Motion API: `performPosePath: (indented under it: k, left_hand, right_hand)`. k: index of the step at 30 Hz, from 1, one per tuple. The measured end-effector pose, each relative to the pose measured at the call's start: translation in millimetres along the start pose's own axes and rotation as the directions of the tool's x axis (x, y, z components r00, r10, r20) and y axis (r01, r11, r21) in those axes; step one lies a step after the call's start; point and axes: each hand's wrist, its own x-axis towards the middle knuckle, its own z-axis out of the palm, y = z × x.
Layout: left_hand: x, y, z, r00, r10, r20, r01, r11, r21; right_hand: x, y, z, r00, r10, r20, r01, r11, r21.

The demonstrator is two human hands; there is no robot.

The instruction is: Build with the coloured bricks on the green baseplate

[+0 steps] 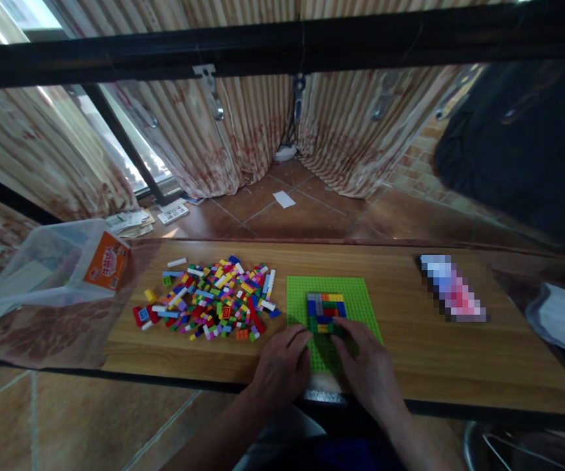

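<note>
Over the baseplate [363, 297], slightly parted right fingers [355, 330] touch the block [325, 314].

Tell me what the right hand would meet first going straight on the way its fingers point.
The brick build. The right hand points forward and leftward at its near right corner and seems to be touching it, though contact is hard to confirm.
</note>
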Motion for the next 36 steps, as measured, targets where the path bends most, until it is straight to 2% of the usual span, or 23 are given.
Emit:
performPosePath:
  k: [3,7,12,16,20,24,28,31,36]
  left_hand:
    - [-0.2,-0.4,2.9,0.999,-0.031,0.017,0.031,0.999,0.011]
    - [-3.7,-2.7,6.6,0.998,-0.059,0.027,0.059,0.998,0.007]
    - [-10.6,-7.7,13.7,0.991,-0.088,-0.098,0.086,0.996,-0.025]
    - [-9.6,-6.9,12.4,0.971,-0.154,-0.185,0.145,0.987,-0.062]
    - [-5.0,-3.5,7.7,0.971,-0.198,-0.135,0.189,0.979,-0.075]
    - [-4.2,-2.9,7.3,0.979,-0.181,-0.092,0.175,0.982,-0.068]
    - [-5.6,-4.5,9.0,0.984,-0.162,-0.071,0.159,0.986,-0.048]
    - [-5.7,-4.4,9.0,0.987,-0.155,-0.052,0.154,0.988,-0.034]
    - [-2.7,-2.7,8.1,0.989,-0.147,-0.026,0.147,0.989,0.010]
  right_hand:
    - [3.6,1.7,-2.1,1.000,0.013,-0.022,-0.014,1.000,-0.027]
    - [8.6,-10.2,5.1,1.000,-0.010,-0.012,0.010,0.999,-0.042]
    - [11.6,-29.9,26.4,0.996,-0.077,0.054,0.080,0.995,-0.052]
    - [12.0,-35.1,35.7,0.988,-0.101,0.113,0.108,0.993,-0.056]
    - [11.2,-34.0,33.2,0.984,-0.113,0.138,0.123,0.990,-0.069]
    - [9.3,-32.7,29.6,0.978,-0.130,0.162,0.140,0.989,-0.054]
    - [8.3,-33.7,26.8,0.980,-0.151,0.129,0.155,0.988,-0.021]
    - [11.9,-31.9,20.8,0.989,-0.141,0.054,0.141,0.990,-0.012]
    - [27.2,-13.4,3.5,0.994,-0.086,-0.061,0.083,0.995,-0.047]
